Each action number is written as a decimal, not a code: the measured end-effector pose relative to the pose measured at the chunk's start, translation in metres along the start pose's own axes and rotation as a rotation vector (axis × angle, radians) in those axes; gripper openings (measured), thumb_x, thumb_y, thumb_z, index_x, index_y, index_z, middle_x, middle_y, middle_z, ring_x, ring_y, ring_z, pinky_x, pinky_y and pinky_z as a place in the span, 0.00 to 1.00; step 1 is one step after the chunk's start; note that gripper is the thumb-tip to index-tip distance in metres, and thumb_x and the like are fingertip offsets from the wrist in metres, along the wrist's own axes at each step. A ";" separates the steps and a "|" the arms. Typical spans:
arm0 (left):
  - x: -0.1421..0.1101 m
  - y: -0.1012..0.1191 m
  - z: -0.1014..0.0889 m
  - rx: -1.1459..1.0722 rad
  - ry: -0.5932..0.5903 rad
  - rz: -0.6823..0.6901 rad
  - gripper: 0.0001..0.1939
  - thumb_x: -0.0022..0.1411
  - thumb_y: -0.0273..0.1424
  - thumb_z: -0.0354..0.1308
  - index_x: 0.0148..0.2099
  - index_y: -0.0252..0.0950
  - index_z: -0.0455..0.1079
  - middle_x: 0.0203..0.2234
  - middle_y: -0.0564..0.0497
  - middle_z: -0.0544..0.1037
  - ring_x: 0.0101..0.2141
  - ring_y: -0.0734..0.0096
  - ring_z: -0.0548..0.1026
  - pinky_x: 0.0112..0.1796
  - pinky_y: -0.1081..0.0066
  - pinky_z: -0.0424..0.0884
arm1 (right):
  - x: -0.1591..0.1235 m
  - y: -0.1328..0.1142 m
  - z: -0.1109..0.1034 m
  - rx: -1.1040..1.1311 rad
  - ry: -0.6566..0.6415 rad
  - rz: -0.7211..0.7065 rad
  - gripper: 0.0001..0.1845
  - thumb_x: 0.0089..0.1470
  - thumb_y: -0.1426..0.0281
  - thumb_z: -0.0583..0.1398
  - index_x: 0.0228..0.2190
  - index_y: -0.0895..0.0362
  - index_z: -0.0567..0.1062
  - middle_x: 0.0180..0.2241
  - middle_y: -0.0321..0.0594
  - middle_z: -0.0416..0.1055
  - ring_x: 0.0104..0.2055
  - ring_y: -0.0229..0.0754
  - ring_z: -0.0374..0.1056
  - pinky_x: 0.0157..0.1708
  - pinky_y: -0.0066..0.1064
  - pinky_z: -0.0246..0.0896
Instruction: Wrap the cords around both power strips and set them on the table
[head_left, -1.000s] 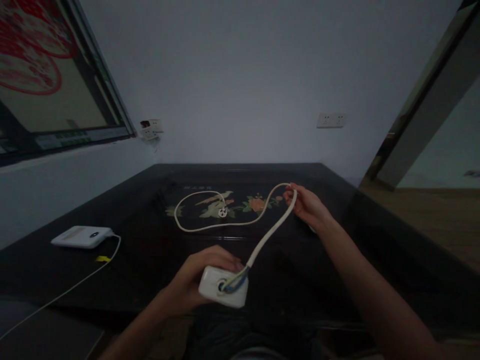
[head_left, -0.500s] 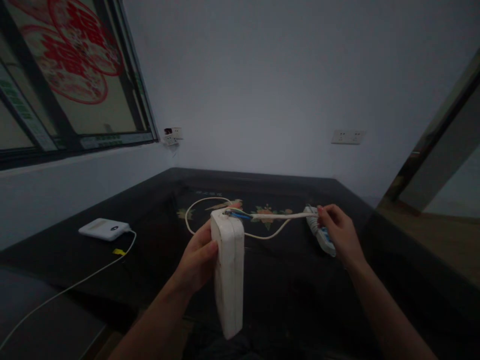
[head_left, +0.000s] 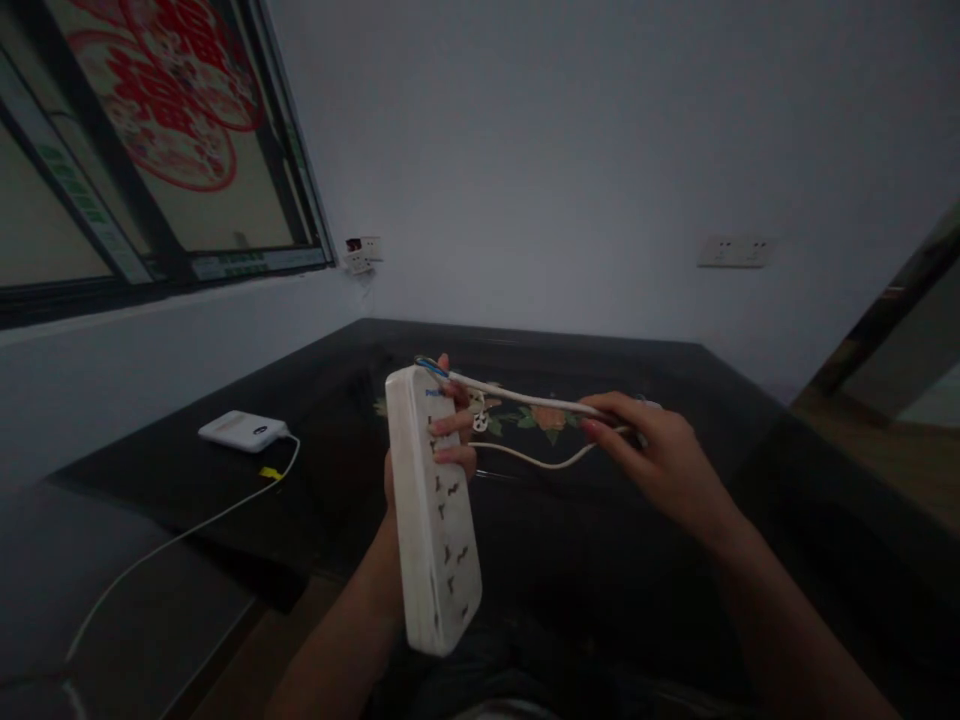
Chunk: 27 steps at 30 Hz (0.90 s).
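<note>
A white power strip (head_left: 433, 540) is held up and tilted in my left hand (head_left: 457, 430), whose fingers wrap round it and cross its socket face. At its top end, blue and other thin wires (head_left: 431, 367) show bare of the outer sheath. From there a white power cord (head_left: 525, 396) runs to my right hand (head_left: 649, 445), which is closed with thumb and fingers pinching it. A looser stretch of cord hangs below, between the two hands. Part of a white plug or socket piece (head_left: 480, 412) shows just behind the left fingers.
The dark table (head_left: 315, 400) has a printed flower pattern (head_left: 547, 416). On its left lies a white power bank (head_left: 244, 430) with a cable (head_left: 202, 522) trailing off the edge, near a yellow scrap (head_left: 271, 473). Wall sockets (head_left: 733, 251) are at the back.
My left hand has turned the power strip so its socket face shows, and raised it slightly. My right hand has come left along with the cord, now hiding most of the bundle behind it.
</note>
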<state>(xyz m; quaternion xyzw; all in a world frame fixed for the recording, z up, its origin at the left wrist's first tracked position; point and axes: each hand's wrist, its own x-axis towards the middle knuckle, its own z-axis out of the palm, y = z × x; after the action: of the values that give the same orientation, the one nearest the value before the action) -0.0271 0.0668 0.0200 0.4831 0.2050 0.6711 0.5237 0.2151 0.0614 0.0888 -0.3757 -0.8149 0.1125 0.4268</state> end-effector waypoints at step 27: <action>-0.018 -0.018 0.010 -0.648 0.185 -0.375 0.08 0.67 0.31 0.47 0.47 0.41 0.64 0.25 0.54 0.66 0.16 0.84 0.60 0.15 0.84 0.59 | -0.091 -0.043 0.071 -0.062 0.118 -0.045 0.10 0.61 0.69 0.54 0.44 0.55 0.70 0.37 0.40 0.78 0.37 0.39 0.76 0.36 0.25 0.70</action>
<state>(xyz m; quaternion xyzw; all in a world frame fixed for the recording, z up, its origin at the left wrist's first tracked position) -0.0096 0.0553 0.0024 0.1842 0.1136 0.6345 0.7420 0.1697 -0.0231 0.0112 -0.3765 -0.7997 0.0552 0.4645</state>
